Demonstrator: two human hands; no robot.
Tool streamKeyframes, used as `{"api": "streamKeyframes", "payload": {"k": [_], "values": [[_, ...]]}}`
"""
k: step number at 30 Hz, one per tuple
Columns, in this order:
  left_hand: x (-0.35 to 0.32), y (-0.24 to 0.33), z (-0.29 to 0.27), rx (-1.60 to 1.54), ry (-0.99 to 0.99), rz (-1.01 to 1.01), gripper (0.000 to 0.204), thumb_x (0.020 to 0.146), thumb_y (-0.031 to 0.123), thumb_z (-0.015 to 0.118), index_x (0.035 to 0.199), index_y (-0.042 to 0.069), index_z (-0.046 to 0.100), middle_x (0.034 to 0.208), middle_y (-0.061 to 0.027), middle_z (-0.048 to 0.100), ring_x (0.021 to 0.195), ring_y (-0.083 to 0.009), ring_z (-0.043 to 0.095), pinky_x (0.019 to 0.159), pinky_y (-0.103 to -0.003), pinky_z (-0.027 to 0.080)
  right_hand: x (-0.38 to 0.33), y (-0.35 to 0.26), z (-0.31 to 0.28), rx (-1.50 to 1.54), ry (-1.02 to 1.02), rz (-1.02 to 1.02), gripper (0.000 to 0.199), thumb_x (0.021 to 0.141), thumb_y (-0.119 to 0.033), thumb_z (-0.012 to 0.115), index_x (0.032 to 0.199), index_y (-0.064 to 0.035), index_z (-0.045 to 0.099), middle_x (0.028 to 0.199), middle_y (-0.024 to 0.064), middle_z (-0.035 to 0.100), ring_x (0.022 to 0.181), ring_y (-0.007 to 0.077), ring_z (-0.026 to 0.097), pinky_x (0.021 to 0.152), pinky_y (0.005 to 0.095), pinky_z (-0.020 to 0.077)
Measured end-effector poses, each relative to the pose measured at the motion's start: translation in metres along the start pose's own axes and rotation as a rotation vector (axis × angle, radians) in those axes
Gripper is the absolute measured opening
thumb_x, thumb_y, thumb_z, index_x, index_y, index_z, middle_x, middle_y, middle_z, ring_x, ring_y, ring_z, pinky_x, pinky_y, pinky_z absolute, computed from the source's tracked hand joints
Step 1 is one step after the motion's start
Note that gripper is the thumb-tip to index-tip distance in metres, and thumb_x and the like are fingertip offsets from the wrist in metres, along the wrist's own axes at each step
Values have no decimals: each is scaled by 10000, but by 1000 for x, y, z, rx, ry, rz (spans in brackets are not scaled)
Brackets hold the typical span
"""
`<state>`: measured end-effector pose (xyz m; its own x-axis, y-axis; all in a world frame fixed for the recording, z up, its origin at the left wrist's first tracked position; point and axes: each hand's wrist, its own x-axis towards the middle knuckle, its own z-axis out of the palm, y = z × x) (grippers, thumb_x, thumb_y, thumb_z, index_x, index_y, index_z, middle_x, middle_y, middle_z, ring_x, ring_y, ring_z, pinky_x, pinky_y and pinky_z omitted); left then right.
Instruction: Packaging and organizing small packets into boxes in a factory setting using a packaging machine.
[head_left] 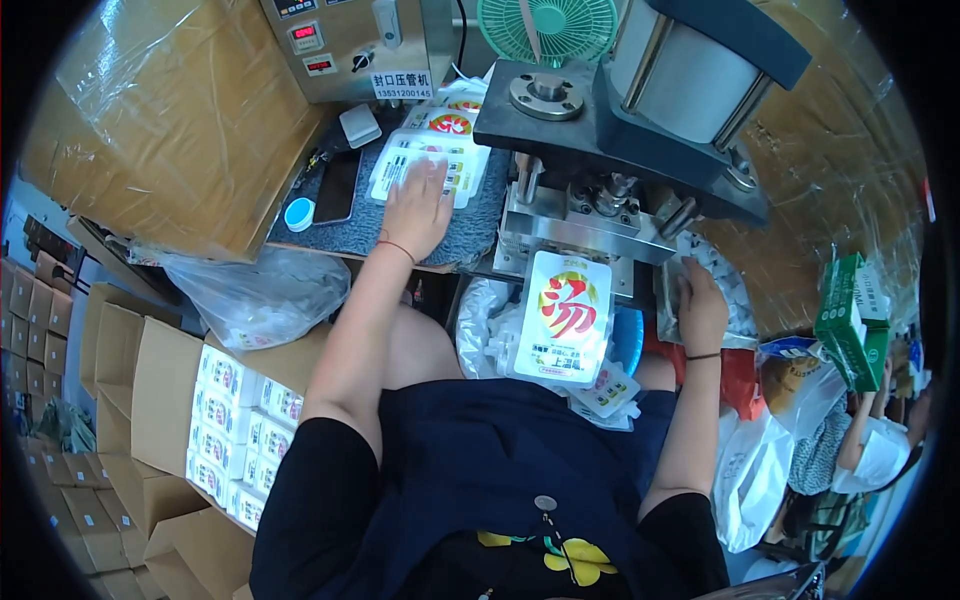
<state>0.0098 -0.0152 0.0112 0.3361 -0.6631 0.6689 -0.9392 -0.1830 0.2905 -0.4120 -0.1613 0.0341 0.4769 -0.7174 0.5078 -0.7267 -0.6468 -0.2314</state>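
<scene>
My left hand (417,212) lies flat, fingers stretched, on a stack of white printed pouches (462,165) on the blue cloth-covered table. In front of me a white pouch with a large red and orange print (566,318) hangs from the metal jaws (590,232) of a press machine; neither hand touches it. My right hand (703,306) is at the press's right side, fingers extended, beside a clear bag of small white pieces (737,290). I see nothing held in it, though its fingertips are partly hidden.
A phone (337,186) and a blue-lidded round tub (299,214) lie left of the pouches. The control box (350,50) and green fan (547,28) stand behind. An open carton (165,390) of white packs is at left. More pouches (606,390) lie below the press.
</scene>
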Motion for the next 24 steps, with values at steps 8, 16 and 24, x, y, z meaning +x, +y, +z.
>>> {"api": "streamKeyframes", "payload": {"k": [8,16,24], "values": [[-75,24,-51,-254,-308,82,361,874,17,515,1215,28,634,1117,-178,678,1076,-387,623,947,-459,475,-28,-59,-51,500,-15,60,225,784,-140,801,907,-23,654,800,96,650,702,161,606,660,286,479],[-82,106,-64,-847,-713,-344,266,872,251,778,939,-4,744,735,-53,702,649,-54,585,592,-249,480,-5,-133,-34,1041,-109,-51,91,885,-93,689,961,-45,704,925,101,730,867,258,696,812,346,517],[-99,157,-63,-1465,-1066,-644,330,972,213,664,1188,-37,657,1088,-86,714,978,-121,661,878,-279,536,-2,-105,-35,959,-379,-60,136,939,-119,647,921,14,668,990,113,713,866,159,650,754,294,509]]}}
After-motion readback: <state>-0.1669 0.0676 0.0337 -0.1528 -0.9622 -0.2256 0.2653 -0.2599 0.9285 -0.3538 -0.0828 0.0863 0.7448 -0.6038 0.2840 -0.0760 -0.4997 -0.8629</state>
